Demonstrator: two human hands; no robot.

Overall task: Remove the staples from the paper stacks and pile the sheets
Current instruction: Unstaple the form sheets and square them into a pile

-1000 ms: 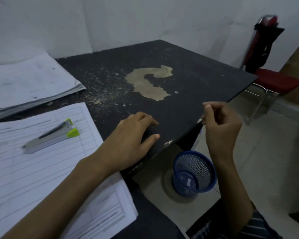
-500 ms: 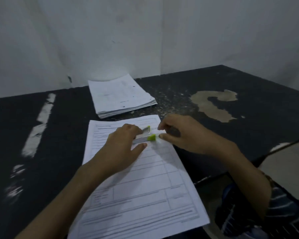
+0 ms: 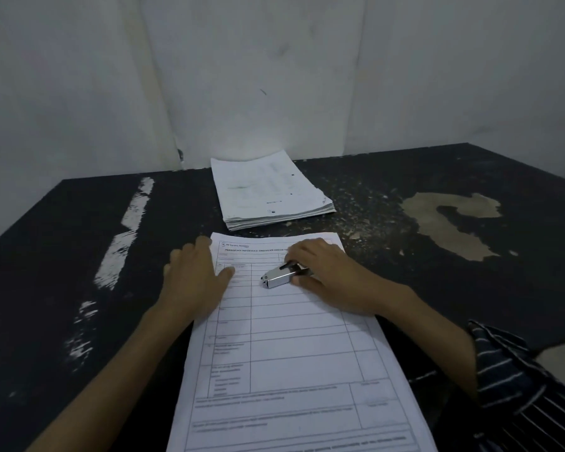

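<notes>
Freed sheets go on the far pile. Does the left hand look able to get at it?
Probably yes: the left hand lies open at the left edge of the form, holding nothing, and nothing stands between it and the pile.

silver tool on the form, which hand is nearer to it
Right. The right hand grips the silver tool; the left hand lies flat, apart from it, at the form's left edge.

Stapler [image 3: 279, 278] on form [image 3: 291, 353]; pile [image 3: 268, 190] behind.
</notes>
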